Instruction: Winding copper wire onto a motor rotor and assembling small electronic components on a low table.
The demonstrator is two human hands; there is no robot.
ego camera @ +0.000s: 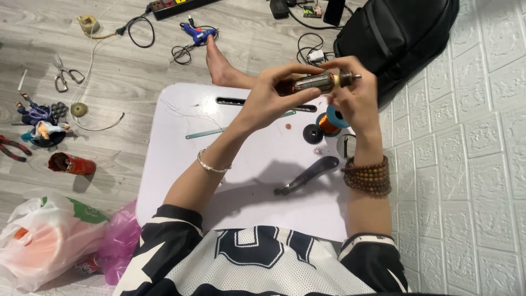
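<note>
Both hands hold a small motor armature (pixel 320 82) with copper windings and a steel shaft above the white lap table (pixel 181 164). My left hand (pixel 274 93) grips its left end with fingers curled around it. My right hand (pixel 355 96) pinches the right end near the shaft tip. Under the hands lie a spool of copper wire (pixel 330 123) on a blue reel and a black gear (pixel 313 133). A dark-handled knife (pixel 308 175) rests on the table nearer to me.
A thin green strip (pixel 205 133) lies on the table. A black bag (pixel 400 33) sits at the far right against the white wall. On the floor are scissors (pixel 64 73), a blue glue gun (pixel 197 34), a power strip, pliers, a figurine, plastic bags (pixel 49 241) and a bare foot (pixel 219 63).
</note>
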